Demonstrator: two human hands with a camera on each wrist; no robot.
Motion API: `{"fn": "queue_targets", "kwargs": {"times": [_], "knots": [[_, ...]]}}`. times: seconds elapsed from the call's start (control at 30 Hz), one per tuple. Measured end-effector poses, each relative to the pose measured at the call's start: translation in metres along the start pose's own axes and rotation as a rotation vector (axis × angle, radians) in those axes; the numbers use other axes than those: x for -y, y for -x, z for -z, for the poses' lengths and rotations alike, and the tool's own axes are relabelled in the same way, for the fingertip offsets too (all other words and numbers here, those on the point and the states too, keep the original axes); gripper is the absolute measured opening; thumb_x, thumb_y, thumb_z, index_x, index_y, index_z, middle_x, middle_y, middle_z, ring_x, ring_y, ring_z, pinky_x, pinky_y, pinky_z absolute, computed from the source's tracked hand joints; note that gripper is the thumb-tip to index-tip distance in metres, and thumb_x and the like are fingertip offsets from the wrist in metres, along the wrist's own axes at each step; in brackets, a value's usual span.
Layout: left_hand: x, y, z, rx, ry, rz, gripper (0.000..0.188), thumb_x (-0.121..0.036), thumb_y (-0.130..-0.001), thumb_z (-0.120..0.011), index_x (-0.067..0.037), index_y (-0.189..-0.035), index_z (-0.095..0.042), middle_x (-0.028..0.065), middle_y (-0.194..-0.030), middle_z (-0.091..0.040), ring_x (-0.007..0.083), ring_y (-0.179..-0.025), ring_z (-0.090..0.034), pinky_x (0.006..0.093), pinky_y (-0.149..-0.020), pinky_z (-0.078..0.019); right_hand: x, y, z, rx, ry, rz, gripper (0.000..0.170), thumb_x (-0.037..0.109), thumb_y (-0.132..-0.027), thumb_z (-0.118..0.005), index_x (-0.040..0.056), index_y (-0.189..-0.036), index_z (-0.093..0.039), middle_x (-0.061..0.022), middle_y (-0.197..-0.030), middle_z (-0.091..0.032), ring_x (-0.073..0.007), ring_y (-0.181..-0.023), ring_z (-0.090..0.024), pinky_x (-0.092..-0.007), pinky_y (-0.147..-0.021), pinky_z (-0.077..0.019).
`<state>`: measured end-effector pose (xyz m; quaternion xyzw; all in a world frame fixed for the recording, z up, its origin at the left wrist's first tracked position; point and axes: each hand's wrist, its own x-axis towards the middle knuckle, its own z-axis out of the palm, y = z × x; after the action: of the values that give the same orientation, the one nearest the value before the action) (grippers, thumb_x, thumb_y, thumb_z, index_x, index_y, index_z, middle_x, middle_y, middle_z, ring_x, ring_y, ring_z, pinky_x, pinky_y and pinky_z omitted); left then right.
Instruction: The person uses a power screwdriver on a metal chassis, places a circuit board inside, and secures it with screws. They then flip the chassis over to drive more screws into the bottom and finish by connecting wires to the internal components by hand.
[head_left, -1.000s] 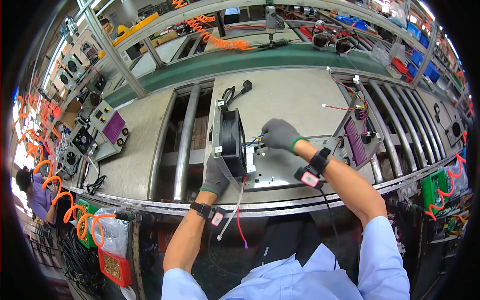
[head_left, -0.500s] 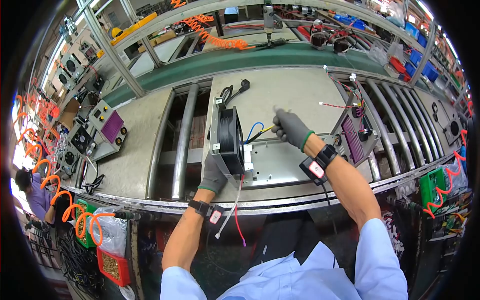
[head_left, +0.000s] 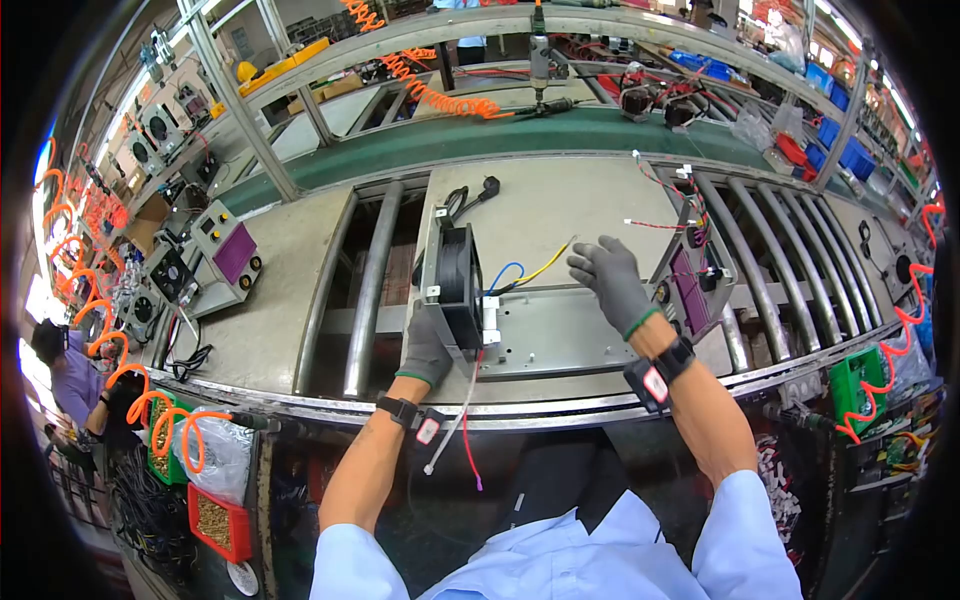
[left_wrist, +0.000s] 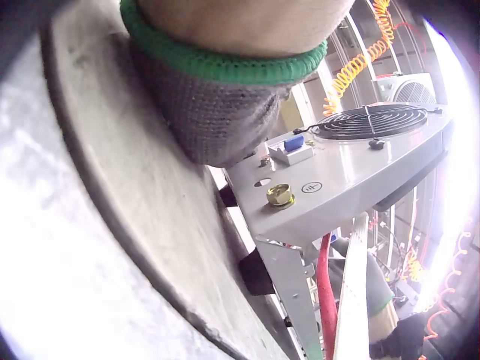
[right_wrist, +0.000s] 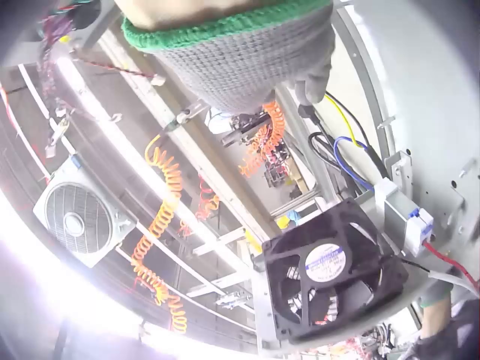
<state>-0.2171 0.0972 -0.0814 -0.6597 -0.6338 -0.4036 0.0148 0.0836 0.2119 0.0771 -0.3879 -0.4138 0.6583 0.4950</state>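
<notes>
A grey metal chassis [head_left: 560, 325] lies on the board, with a black fan [head_left: 459, 285] upright at its left end and a purple grille panel [head_left: 688, 290] at its right. My gloved left hand [head_left: 428, 345] is at the outer lower side of the fan panel; its fingers are hidden. My gloved right hand [head_left: 615, 285] hovers over the chassis with loosely extended fingers, holding nothing. Left of its fingertips, a yellow wire [head_left: 547, 267] sticks up beside a looped blue wire [head_left: 505, 268]. A brass hex bolt [left_wrist: 281, 196] shows on the fan panel's outer face.
A black plug [head_left: 490, 187] lies behind the fan. Rollers [head_left: 372, 290] flank the board, and a green belt [head_left: 620, 130] runs behind. Another purple-panelled unit [head_left: 232, 255] stands left. A red wire [head_left: 471, 455] hangs over the front edge. Overhead hangs a power driver [head_left: 540, 60].
My right hand held the wires near the fan, drew the yellow one out rightward, then let go and moved right with its fingers opened. My left hand has stayed by the fan panel.
</notes>
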Motion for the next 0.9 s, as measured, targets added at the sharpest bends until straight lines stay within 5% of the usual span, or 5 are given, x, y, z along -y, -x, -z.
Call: {"fn": "queue_targets", "kwargs": {"times": [0.13, 0.27, 0.43, 0.6, 0.9], "knots": [[-0.013, -0.001, 0.018, 0.102, -0.347, -0.155, 0.02, -0.018, -0.1, -0.056, -0.008, -0.116, -0.062, 0.0075, -0.101, -0.068, 0.0206, -0.087, -0.069, 0.0329, -0.075, -0.0574, 0.066, 0.084, 0.005, 0.106, 0.189, 0.333, 0.026, 0.006, -0.092, -0.055, -0.003, -0.115, -0.06, -0.0138, -0.102, -0.069, -0.0167, -0.086, -0.067, -0.029, -0.074, -0.0549], [-0.001, -0.002, -0.008, -0.054, 0.514, 0.102, 0.021, -0.02, -0.103, -0.051, -0.007, -0.118, -0.059, 0.0064, -0.1, -0.067, 0.0182, -0.088, -0.068, 0.0302, -0.075, -0.0572, 0.166, 0.229, -0.017, 0.619, 1.443, 0.894, 0.005, 0.01, -0.086, -0.062, 0.0088, -0.09, -0.064, -0.0028, -0.082, -0.063, -0.018, -0.073, -0.064, -0.0336, -0.063, -0.0461], [0.015, 0.006, -0.007, -0.016, 0.03, 0.042, 0.019, -0.014, -0.092, -0.06, -0.003, -0.107, -0.061, 0.0184, -0.095, -0.066, 0.0338, -0.09, -0.065, 0.0424, -0.077, -0.0531, 0.18, 0.276, -0.016, 0.621, 1.11, 1.449, 0.019, 0.018, -0.072, -0.069, 0.0108, -0.089, -0.066, -0.0058, -0.083, -0.066, -0.0154, -0.069, -0.064, -0.0288, -0.061, -0.0539], [-0.044, -0.012, 0.03, 0.114, -0.246, 0.024, 0.018, -0.012, -0.082, -0.065, -0.002, -0.096, -0.067, 0.0243, -0.107, -0.063, 0.0426, -0.093, -0.06, 0.0486, -0.078, -0.0521, 0.158, 0.238, 0.035, 0.498, -0.088, 0.772, 0.017, 0.014, -0.089, -0.06, 0.0011, -0.099, -0.065, -0.009, -0.1, -0.066, -0.0183, -0.074, -0.062, -0.0299, -0.063, -0.049], [-0.01, -0.009, 0.002, -0.002, 0.041, -0.018, 0.021, -0.011, -0.079, -0.063, -0.005, -0.098, -0.068, 0.0191, -0.109, -0.062, 0.0369, -0.102, -0.055, 0.0435, -0.088, -0.0458, -0.048, 0.007, -0.018, 0.324, 0.191, -0.427, 0.043, 0.03, -0.1, -0.056, 0.0024, -0.132, -0.06, -0.0114, -0.105, -0.074, -0.0161, -0.08, -0.069, -0.029, -0.072, -0.0586]]}}
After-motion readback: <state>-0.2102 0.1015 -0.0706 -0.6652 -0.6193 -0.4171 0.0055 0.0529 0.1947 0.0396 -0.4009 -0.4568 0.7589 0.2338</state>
